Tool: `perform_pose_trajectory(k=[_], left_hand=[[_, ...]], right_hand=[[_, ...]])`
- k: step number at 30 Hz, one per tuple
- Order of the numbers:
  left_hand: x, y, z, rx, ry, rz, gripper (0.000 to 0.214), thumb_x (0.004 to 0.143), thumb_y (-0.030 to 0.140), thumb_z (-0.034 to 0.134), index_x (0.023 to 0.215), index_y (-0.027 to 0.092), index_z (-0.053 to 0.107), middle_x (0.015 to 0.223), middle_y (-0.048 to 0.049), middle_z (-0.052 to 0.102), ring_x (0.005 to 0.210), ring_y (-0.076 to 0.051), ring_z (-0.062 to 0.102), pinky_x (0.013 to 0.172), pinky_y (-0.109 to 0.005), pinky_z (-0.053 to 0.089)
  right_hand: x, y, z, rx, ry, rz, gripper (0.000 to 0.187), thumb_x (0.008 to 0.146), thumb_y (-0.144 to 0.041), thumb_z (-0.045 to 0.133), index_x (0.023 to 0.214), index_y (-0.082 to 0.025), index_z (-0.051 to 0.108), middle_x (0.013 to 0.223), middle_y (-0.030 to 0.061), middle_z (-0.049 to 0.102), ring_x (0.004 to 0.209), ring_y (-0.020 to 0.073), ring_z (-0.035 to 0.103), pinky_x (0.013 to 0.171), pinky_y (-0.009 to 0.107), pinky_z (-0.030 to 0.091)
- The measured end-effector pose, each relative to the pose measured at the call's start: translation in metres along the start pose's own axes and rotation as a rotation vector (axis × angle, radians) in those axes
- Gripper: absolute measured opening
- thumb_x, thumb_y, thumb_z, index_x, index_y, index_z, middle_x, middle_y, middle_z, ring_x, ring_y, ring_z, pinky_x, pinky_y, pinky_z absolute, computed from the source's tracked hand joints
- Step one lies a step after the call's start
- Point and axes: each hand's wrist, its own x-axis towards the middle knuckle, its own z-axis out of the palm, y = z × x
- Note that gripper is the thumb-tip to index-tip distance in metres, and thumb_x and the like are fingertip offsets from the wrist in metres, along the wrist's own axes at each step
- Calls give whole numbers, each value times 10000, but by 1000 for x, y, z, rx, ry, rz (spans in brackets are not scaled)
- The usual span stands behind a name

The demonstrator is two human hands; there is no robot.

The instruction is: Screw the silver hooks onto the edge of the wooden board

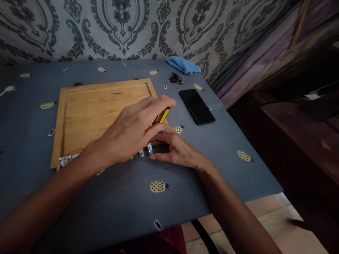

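A wooden cabinet door panel [99, 112] with a raised border lies flat on the table. My left hand [133, 127] is over its right part, fingers closed around a yellow-and-black screwdriver [162, 116]; only the handle shows, and its tip is hidden. Below it, at the panel's near right corner, my right hand [176, 147] pinches a metal cabinet hinge [150, 148] between thumb and fingers. A second metal hinge [64, 161] sits at the near left corner, partly covered by my left forearm.
Right of the panel lies a black phone [197, 106]. Behind it are keys [175, 78] and a blue cloth [183, 65]. A white cable [0, 94] lies at the far left. A patterned curtain [161, 22] hangs along the back of the pineapple-print table [113, 213].
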Motion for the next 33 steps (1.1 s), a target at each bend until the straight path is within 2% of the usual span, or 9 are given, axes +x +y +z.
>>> perform_pose_trajectory(k=[5,9,13,16,21,27,33], left_hand=[[1,2,-5,-61,-85,11,395,922,39,531,1273,219,540,1142,-35,710,921,-181,710,801,-321,580],[1,2,-2,-9,-32,4,325,923,114,615,1229,212,565,1152,-58,694,996,-227,697,819,-364,585],[0,1,-3,-30,-44,-21,342,912,59,574,1210,227,570,1025,-21,705,876,-190,691,778,-344,579],[1,1,-8,-69,-75,-40,403,901,35,534,1258,218,557,1027,-29,705,823,-165,679,752,-317,576],[2,1,-17,-55,-55,-44,445,899,41,502,1308,210,545,1194,-57,684,966,-183,672,861,-350,582],[2,2,-20,21,-82,-76,447,900,31,506,1310,201,544,1112,-43,686,898,-185,680,822,-342,560],[2,0,-15,36,-105,-78,406,906,42,535,1288,178,554,1107,-51,697,941,-181,682,850,-313,530]], right_hand=[[1,-1,0,-27,0,-8,345,859,-379,785,1139,-188,720,1214,110,626,1184,284,540,1071,512,435],[0,0,1,56,-6,29,365,875,-397,762,1186,-213,709,1249,104,620,1212,282,544,1072,505,461],[0,0,0,-14,-3,-11,353,868,-387,781,1156,-196,713,1227,116,622,1193,291,545,1072,530,454],[1,0,-1,-51,9,-46,312,864,-373,794,1102,-187,716,1217,117,623,1217,296,540,1103,541,416],[1,-1,0,-31,7,-42,339,870,-352,794,1155,-192,704,1232,114,616,1219,280,543,1092,511,428],[1,2,0,-39,20,-72,377,858,-347,808,1193,-219,691,1216,100,634,1184,266,566,1081,499,426],[1,6,1,-28,24,-75,403,845,-355,816,1190,-186,695,1239,118,635,1207,281,555,1087,509,413]])
